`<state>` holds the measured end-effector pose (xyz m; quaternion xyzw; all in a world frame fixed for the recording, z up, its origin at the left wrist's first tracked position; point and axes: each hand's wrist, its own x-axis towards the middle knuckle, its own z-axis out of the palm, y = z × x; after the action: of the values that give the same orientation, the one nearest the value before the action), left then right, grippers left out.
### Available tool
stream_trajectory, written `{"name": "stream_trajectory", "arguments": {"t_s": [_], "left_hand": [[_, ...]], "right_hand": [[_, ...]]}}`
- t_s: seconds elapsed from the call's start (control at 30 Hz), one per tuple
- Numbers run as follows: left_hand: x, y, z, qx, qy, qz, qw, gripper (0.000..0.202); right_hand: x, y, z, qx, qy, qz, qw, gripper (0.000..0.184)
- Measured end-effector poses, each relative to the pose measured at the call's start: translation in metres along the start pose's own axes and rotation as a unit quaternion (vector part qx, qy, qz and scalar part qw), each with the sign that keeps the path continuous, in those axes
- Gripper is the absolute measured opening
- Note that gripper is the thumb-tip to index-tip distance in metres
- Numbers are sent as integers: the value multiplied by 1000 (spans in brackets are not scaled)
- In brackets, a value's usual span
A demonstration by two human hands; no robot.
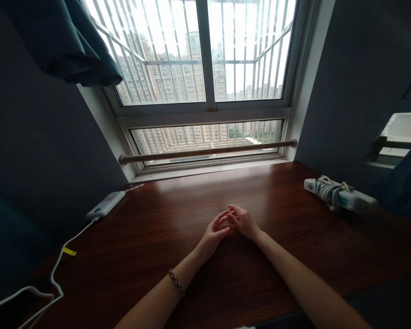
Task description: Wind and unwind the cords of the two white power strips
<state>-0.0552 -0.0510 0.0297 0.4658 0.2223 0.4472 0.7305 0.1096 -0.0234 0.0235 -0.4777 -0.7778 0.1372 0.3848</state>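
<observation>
On the reddish-brown wooden tabletop (178, 219), my two hands meet near the middle. My left hand (214, 234) lies with its fingers loosely bent and apart, the thumb stretched toward the right; a beaded bracelet (176, 280) circles that wrist. Coming from the other side, my right hand (245, 222) rests its loosely curved fingers against the left fingertips. I see no object in either hand. The fingers overlap where they touch, so some fingertips are partly hidden.
At the left edge lies a white power bank (106, 204) with a white cable (60, 260) and a yellow tag (69, 251). A white power strip (339, 194) with its cord wound round it sits at right. Behind the table are a rail (208, 151) and a barred window (210, 109).
</observation>
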Motion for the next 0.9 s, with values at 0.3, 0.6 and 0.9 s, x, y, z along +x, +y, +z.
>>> {"name": "stream_trajectory", "arguments": {"t_s": [0.3,0.6,0.9], "left_hand": [[3,-1,-3,64,18,-36,997,27],[4,0,1,74,23,-40,996,30],[2,0,2,66,36,-51,996,29]], "right_hand": [[-12,3,-9,-66,-45,-43,996,29],[-12,4,-10,-106,-38,-49,992,35],[-13,-1,-13,-108,-56,-30,992,32]]}}
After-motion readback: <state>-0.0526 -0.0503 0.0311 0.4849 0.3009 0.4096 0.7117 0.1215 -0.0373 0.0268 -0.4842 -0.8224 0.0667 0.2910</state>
